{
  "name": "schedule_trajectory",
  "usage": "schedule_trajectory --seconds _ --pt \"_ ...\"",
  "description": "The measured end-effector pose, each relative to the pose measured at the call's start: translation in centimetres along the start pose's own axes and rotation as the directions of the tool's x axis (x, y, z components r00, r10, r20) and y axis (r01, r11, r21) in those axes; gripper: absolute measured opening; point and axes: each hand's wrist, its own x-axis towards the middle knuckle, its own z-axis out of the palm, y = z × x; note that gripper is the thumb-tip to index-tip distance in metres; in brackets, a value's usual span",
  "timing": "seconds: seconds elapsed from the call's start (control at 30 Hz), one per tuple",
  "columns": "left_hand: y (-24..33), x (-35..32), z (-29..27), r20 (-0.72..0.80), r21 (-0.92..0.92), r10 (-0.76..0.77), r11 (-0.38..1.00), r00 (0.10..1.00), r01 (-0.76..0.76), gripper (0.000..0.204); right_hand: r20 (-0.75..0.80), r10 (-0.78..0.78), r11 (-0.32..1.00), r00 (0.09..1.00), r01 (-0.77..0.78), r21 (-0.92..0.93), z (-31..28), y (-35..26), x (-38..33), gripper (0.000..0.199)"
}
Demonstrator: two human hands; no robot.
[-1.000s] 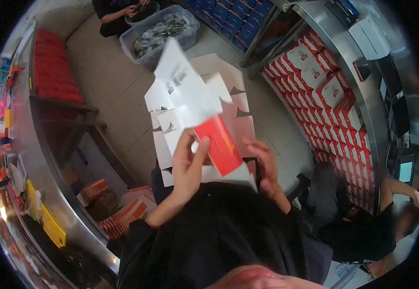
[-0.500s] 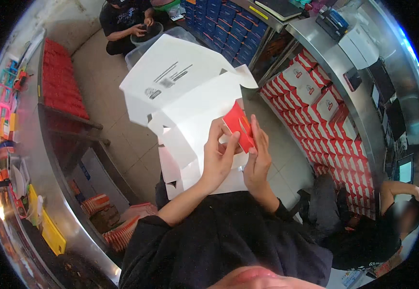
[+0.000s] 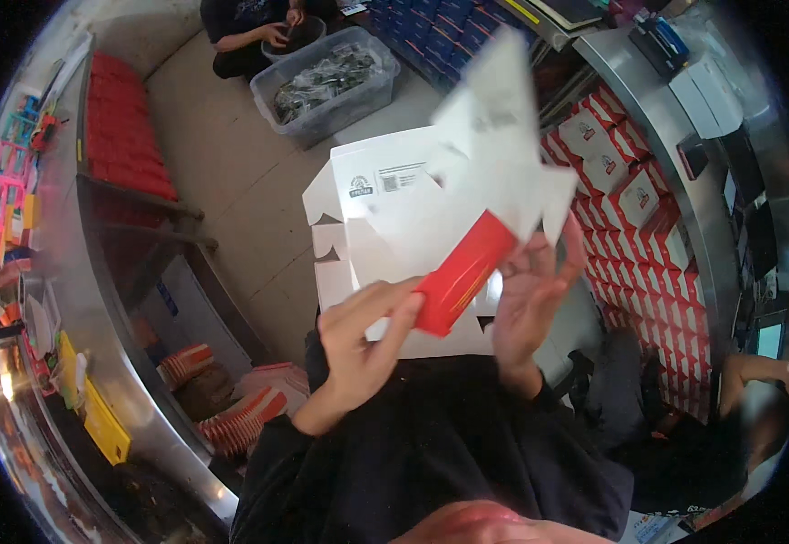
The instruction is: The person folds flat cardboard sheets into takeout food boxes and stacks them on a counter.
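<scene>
Between the thumb and fingers of my left hand (image 3: pixel 363 340) is a small glossy red carton (image 3: pixel 467 272), tilted up to the right. My right hand (image 3: pixel 530 308) is just right of it, palm turned inward, at the lower edge of a white cardboard box blank (image 3: pixel 494 136). That blank stands raised and smeared by motion; it appears held by the right fingers, which are blurred and partly hidden behind it. Another white cardboard blank (image 3: pixel 385 240), creased and printed near its upper left corner, lies across my lap beneath both hands.
A clear plastic tub (image 3: pixel 322 127) of small wrapped items stands ahead, beside a seated person. Red-and-white boxes (image 3: pixel 648 290) are stacked under the right steel counter. Red packs (image 3: pixel 127 136) line a shelf on the left. Another person (image 3: pixel 685 453) is at the lower right.
The raised white blank has swung to the right, uncovering the tub and another blank on my lap. The red carton is lower and turned in my left hand; my right hand has moved away from it.
</scene>
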Motion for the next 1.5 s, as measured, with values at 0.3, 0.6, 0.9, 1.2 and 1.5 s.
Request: schedule_trajectory --seconds 0.3,0.6,0.9,1.2,1.5 --pt "-1.7 -0.7 0.3 -0.297 -0.117 -0.222 0.974 0.929 0.195 0.043 0.397 0.196 0.801 0.897 0.087 -0.593 1.8 -1.5 4.3 0.021" --pt "-1.8 -1.0 -1.9 -0.03 -0.018 0.245 0.969 0.969 -0.245 0.038 0.757 0.351 0.795 0.551 0.251 -0.552 0.0 -4.7 4.5 0.049" --pt "-3.0 1.8 -0.8 -0.258 -0.47 -0.174 0.882 0.95 0.034 0.128 0.446 0.274 0.959 0.852 -0.21 -0.188 -6.5 -0.7 6.1 0.083" --pt "-3.8 1.7 -2.9 0.501 -0.043 -0.097 0.99 0.86 0.137 0.093 0.362 0.128 0.936 0.923 0.008 -0.351 -4.0 4.9 4.8 0.104" --pt "-6.6 1.0 -1.5 0.456 0.717 0.035 0.578 0.889 -0.39 0.057 0.737 -0.064 0.585 0.673 0.623 -0.519 1.0 0.1 1.1 0.061"
